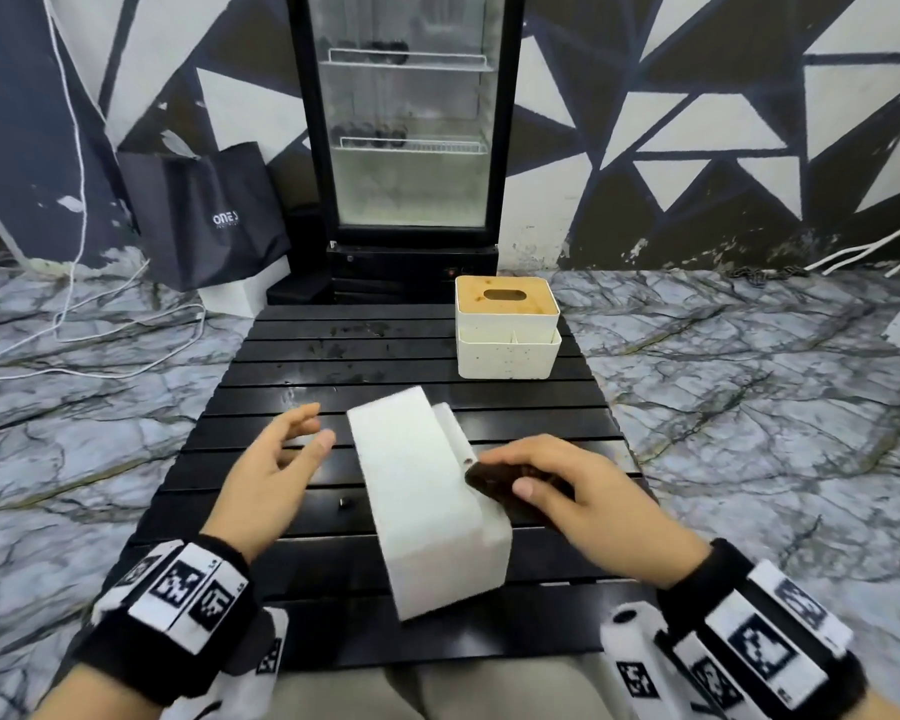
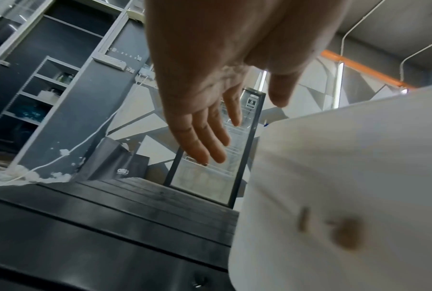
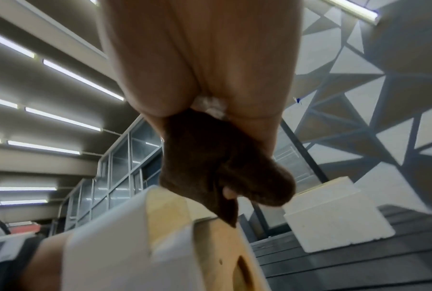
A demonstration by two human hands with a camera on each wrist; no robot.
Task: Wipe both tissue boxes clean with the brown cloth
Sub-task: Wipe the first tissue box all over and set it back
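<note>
A white tissue box [image 1: 427, 491] lies tipped on its side in the middle of the black slatted table [image 1: 261, 366], its wooden lid [image 3: 225, 254] facing right. Brown stains mark its white bottom [image 2: 347, 234]. My right hand [image 1: 557, 485] grips the bunched brown cloth [image 1: 494, 480] against the box's right edge; the cloth [image 3: 210, 157] hangs just above the lid. My left hand [image 1: 292, 444] hovers open just left of the box, fingers [image 2: 205, 141] spread, not touching it. A second white tissue box [image 1: 507, 327] with a stained wooden lid stands upright at the table's far right.
A glass-door fridge [image 1: 406, 122] stands behind the table, with a dark paper bag [image 1: 204, 215] to its left and white cables [image 1: 74, 324] on the marble floor. Dark spots [image 1: 354, 330] lie on the far slats. A small screw [image 1: 345, 504] sits left of the tipped box.
</note>
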